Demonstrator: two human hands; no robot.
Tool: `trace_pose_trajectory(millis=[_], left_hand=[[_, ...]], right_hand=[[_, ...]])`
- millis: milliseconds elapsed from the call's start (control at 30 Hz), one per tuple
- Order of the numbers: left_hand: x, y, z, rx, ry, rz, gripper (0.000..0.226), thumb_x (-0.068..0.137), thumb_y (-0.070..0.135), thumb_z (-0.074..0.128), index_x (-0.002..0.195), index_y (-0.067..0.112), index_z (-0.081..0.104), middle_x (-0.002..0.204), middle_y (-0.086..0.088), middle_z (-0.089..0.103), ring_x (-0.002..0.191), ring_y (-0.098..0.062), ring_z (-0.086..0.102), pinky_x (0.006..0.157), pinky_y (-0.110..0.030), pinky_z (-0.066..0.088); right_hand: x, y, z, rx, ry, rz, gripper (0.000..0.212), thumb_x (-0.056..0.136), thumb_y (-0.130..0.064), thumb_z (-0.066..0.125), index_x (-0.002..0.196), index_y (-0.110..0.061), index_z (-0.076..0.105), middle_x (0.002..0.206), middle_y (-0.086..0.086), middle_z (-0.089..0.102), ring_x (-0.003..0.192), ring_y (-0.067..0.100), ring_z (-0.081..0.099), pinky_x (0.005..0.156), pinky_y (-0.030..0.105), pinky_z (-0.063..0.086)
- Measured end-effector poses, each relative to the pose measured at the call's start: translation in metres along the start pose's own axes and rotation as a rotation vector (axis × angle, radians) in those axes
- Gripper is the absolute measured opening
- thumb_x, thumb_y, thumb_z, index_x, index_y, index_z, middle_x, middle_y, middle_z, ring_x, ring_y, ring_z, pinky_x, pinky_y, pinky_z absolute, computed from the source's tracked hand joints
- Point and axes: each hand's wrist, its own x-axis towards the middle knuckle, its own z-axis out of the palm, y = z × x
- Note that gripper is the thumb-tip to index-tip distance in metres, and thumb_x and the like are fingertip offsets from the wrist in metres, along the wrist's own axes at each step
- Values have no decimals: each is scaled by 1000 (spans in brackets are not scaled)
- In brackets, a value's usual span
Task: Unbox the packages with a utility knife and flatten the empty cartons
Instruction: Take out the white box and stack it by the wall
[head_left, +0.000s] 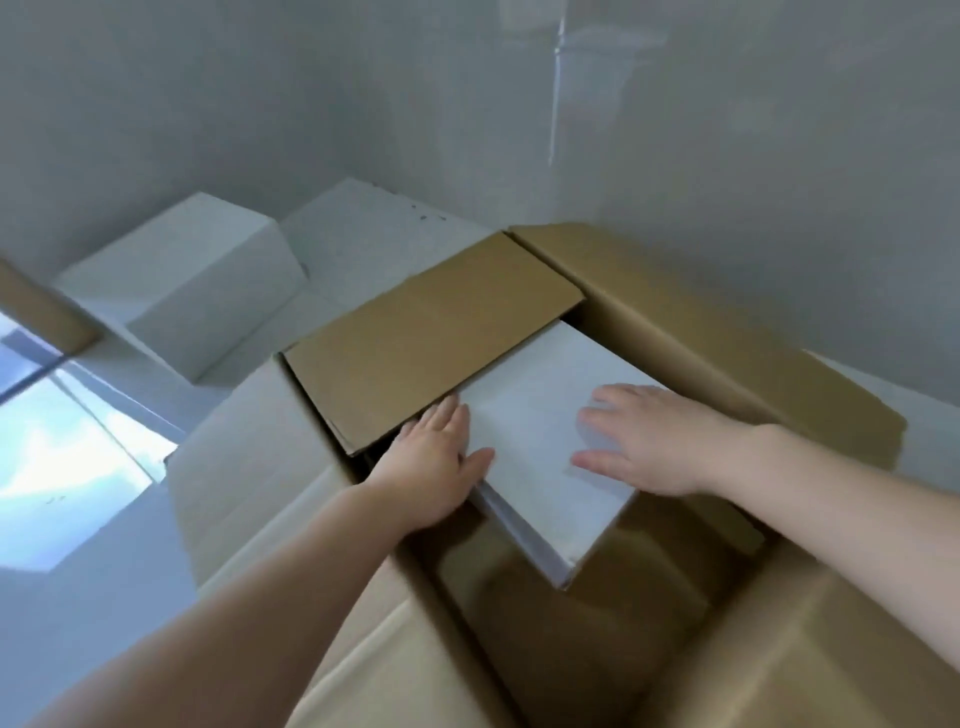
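- I have both hands down inside the big brown carton (675, 338), which sits open in the near middle of the view with its flaps turned out.
- The white box (540, 457) lies tilted inside that carton, its far end tucked under the left flap (431, 338).
- My left hand (436, 467) lies flat along the box's left edge, fingers straight, thumb resting on the top face; it has not closed round anything.
- My right hand (654, 441) rests spread on the top face toward the right side, fingers straight, pressing rather than gripping.
- The white box looks like smooth, matte card with crisp corners; I judge it stiff and fairly slippery under flat palms.
- Its weight I cannot tell. I would take it by the two long sides, fingers under the lower edges, and slide it out from beneath the flap before lifting.
- The carton is plain corrugated board, dull and slightly rough, and should fold flat once emptied.
- Two more white boxes (182, 280) stand on the floor at far left.
- No knife is visible.
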Motion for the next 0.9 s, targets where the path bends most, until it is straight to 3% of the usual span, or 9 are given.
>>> trace_pose_trajectory(millis=[100,200,267,367,500,667,800,900], left_hand=[[-7,2,-13,77,99,-26,72,97,56,31,152,17,6,160,-1,-6,147,-19,-2,117,-39,3],[0,-10,-47,128,302,-42,70,98,52,32,152,18,4,160,1,-10,147,-18,-7,117,-37,-5],[15,-29,-75,183,388,-67,71,98,47,35,152,15,2,160,-2,-11,146,-18,-10,117,-39,-5],[41,-62,-102,243,386,-188,77,96,45,39,152,11,-2,159,-6,-17,145,-21,-17,118,-45,-5],[68,-96,-102,212,298,-324,81,95,46,41,151,12,-7,158,-5,-19,145,-24,-18,118,-49,-5],[89,-118,-81,77,174,-447,84,93,49,46,152,11,0,160,-5,-3,146,-30,-5,117,-52,5],[95,-126,-67,8,230,-466,69,85,52,55,140,16,33,142,-6,41,134,-29,33,113,-51,21],[94,-120,-62,20,290,-461,68,86,50,52,139,13,32,144,-8,37,137,-28,26,114,-51,16]], right_hand=[[14,-16,-10,-28,33,-53,87,76,-77,4,137,-26,40,146,3,34,133,22,33,112,36,28],[25,-23,-20,-46,73,-56,100,65,-79,-6,143,-30,34,154,3,25,141,22,25,117,35,22],[33,-26,-30,-34,88,-46,90,74,-78,1,147,-31,26,159,2,16,145,21,17,119,34,17],[47,-30,-46,-54,121,-29,72,91,-68,21,151,-30,15,160,0,9,146,20,12,119,32,14],[64,-35,-54,-57,139,12,69,94,-64,23,152,-28,13,160,0,10,146,19,12,117,32,15],[69,-31,-43,-78,90,54,70,94,-63,24,152,-27,10,159,0,10,146,18,11,117,31,16],[66,-20,-32,-71,35,115,69,94,-63,24,151,-27,11,158,1,12,145,19,14,117,31,19],[63,-11,-27,-64,8,160,68,94,-62,26,150,-26,14,155,3,16,143,21,19,114,33,25]])
